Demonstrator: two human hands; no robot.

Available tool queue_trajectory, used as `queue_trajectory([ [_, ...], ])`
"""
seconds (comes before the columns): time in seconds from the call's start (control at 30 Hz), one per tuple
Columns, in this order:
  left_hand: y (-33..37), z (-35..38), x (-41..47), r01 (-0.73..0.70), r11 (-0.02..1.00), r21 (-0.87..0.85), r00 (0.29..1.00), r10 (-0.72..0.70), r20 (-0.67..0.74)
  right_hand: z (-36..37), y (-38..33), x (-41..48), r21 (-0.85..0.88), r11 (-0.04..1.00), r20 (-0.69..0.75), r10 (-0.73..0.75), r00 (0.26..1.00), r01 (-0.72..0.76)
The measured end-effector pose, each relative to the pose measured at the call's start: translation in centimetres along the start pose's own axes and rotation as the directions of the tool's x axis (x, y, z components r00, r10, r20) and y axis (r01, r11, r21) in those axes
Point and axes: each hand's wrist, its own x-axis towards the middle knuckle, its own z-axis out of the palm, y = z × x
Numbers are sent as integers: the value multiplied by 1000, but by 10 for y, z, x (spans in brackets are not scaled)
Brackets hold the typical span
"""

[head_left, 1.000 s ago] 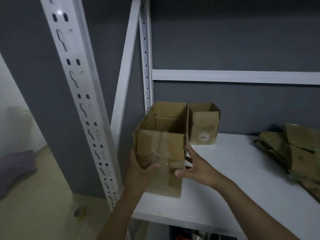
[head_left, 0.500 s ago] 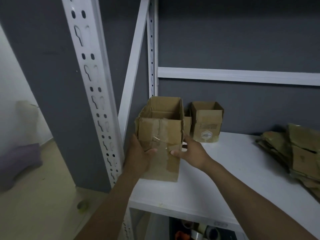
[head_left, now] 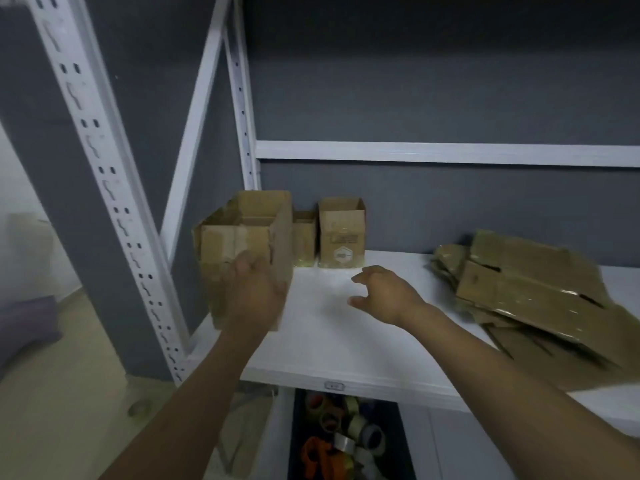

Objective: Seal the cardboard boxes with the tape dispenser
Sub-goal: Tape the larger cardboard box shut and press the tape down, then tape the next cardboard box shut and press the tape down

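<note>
An open-topped cardboard box [head_left: 242, 216] with old tape on its front stands at the left end of the white shelf [head_left: 346, 344]. My left hand [head_left: 254, 292] lies against the box's front right corner, fingers pointing up; motion blur hides the grip. My right hand [head_left: 384, 294] hovers over the bare shelf to the right of the box, fingers loosely curled, holding nothing. Below the shelf, a dark bin [head_left: 346, 434] holds several tape rolls and an orange thing [head_left: 311, 455] that may be the tape dispenser.
Two smaller open boxes [head_left: 341, 233] [head_left: 304, 237] stand at the back against the grey wall. A pile of flattened cardboard [head_left: 533, 289] covers the shelf's right end. A white slotted post [head_left: 104, 188] rises left of the box. A tape roll [head_left: 138, 408] lies on the floor.
The box has been set down at the shelf's left end. My right hand has let go of it and moved right. My left hand has shifted to its front right corner.
</note>
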Motion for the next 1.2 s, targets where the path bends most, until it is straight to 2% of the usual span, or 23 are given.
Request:
queue_trajectory([
  [0.1,48,29,-22,-8,1000,5,997,7,83,-16,50,-39,-55,998,-17,28,999,-29],
  [0.23,121,69,-50,-124,989,77,971,105,213,-31,122,-81,-84,991,-29,99,995,-102],
  [0.43,207,136,-55,-292,953,81,888,238,394,-52,219,-112,-142,974,-58,171,984,-178],
  [0.57,255,181,-36,-344,939,32,854,298,425,-64,274,-115,-189,941,-52,278,959,-283],
  [0.73,298,237,5,-319,943,-95,829,326,455,-73,332,-97,-148,905,-46,397,917,-400],
  [0.87,309,273,30,-248,947,-202,815,317,485,-67,359,-78,-70,898,-52,432,900,-435],
  [1.0,315,284,50,-109,955,-275,841,236,487,-51,375,-62,-2,906,-19,422,906,-423],
  [1.07,315,283,59,86,900,-427,820,180,543,-43,381,-58,60,903,-34,427,904,-425],
  [1.13,314,283,66,254,786,-564,804,152,575,-34,387,-56,113,903,-59,422,905,-414],
  [1.2,317,282,69,253,760,-598,812,170,559,-23,391,-57,153,903,-86,417,905,-402],
])
